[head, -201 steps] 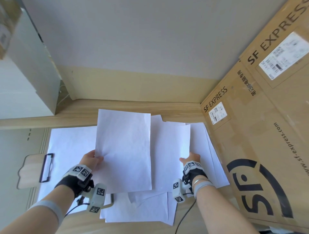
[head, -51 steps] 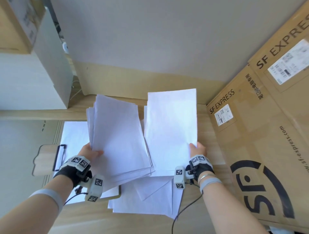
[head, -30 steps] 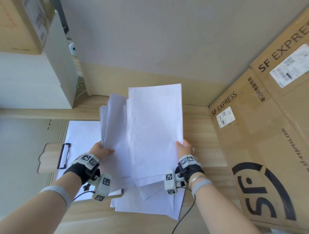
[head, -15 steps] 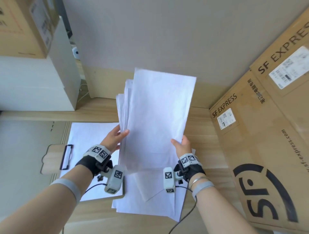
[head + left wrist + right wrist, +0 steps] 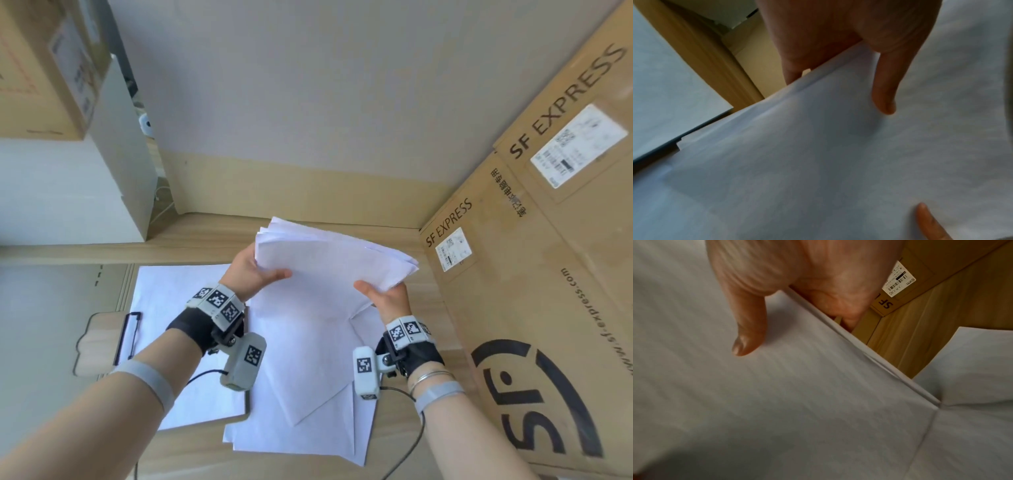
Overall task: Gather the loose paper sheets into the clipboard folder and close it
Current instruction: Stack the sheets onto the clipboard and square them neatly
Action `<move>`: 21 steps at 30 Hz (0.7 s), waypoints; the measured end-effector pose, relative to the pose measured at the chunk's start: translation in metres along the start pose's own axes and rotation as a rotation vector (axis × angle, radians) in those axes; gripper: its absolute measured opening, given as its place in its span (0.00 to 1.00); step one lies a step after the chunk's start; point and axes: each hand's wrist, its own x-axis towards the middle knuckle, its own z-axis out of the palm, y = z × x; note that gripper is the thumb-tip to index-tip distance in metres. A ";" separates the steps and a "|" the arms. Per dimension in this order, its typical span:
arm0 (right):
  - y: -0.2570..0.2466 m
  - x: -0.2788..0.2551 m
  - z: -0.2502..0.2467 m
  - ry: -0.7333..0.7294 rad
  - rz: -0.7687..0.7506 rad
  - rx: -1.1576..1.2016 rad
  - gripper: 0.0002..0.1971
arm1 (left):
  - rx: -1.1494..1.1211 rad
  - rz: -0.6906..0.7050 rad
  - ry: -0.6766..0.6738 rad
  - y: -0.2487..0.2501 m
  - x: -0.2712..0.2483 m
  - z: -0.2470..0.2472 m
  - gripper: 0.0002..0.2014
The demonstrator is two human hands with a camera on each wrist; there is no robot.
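Observation:
Both hands hold one stack of white paper sheets (image 5: 329, 270) above the wooden table (image 5: 421, 308). My left hand (image 5: 255, 274) grips the stack's left edge, thumb on top; the left wrist view shows that thumb on the paper stack (image 5: 818, 162). My right hand (image 5: 383, 294) grips the right edge, thumb on top, and the stack (image 5: 777, 394) fills the right wrist view. The stack tilts away from me and its far edges fan out. Several loose sheets (image 5: 301, 428) lie on the table below. The wooden clipboard folder (image 5: 99, 342) lies open at the left under a white sheet (image 5: 171, 298), black clip at its left end.
A large SF Express cardboard box (image 5: 531, 308) stands close along the right side. A white cabinet (image 5: 68, 192) with a brown box (image 5: 44, 68) on top stands at the back left. A wall with a tan skirting (image 5: 291, 185) bounds the table's far edge.
The two held bundles have come together into one stack. It has tipped from upright to leaning away and lower, and my left hand has slid up along its left edge.

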 end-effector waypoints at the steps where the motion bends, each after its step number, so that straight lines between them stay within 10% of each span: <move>1: 0.000 0.000 0.001 -0.007 -0.006 0.005 0.15 | 0.033 -0.002 -0.006 0.002 0.001 -0.001 0.18; 8: -0.007 -0.001 0.002 0.022 -0.018 0.020 0.16 | 0.457 0.172 -0.015 0.015 0.005 -0.011 0.13; 21: 0.001 -0.009 0.016 -0.092 0.068 -0.026 0.18 | 0.259 -0.015 -0.146 -0.007 0.003 -0.017 0.18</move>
